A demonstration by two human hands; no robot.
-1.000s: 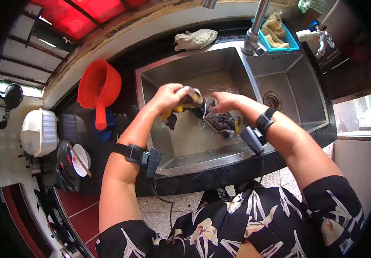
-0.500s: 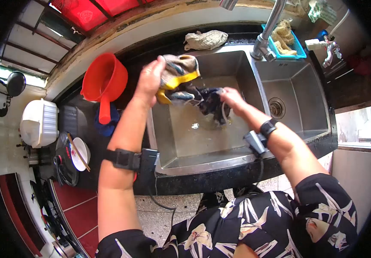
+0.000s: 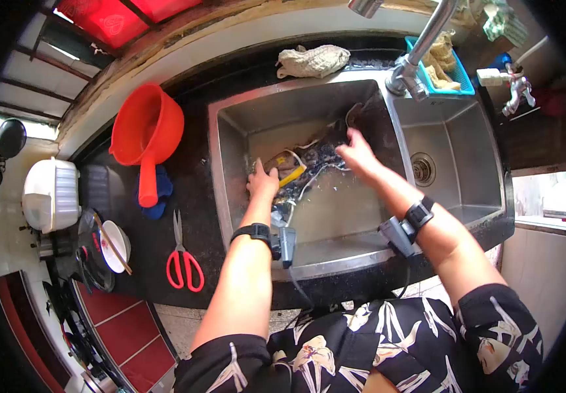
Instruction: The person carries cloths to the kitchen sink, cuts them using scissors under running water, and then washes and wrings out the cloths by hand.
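A dark, patterned cloth with yellow and white edging (image 3: 309, 160) lies spread in the water of the large sink basin (image 3: 335, 252). At its left end, my left hand (image 3: 263, 181) rests with fingers apart beside the yellow strip, partly over the fabric. My right hand (image 3: 356, 154) is at the cloth's right part, its fingers blurred against the dark fabric, so whether it pinches any of it is unclear.
Left of the sink are a red dipper (image 3: 148, 131), a blue cloth (image 3: 158, 200), red-handled scissors (image 3: 183, 259) and a white bowl with chopsticks (image 3: 116, 247). Behind stand a pale rag (image 3: 313, 61), the faucet (image 3: 409, 72) and a blue basket (image 3: 468, 85).
Both hands have come down into the basin with the cloth, which was lifted and bunched between them and now lies spread in the water. The left hand's fingers have opened. The scissors have come into view.
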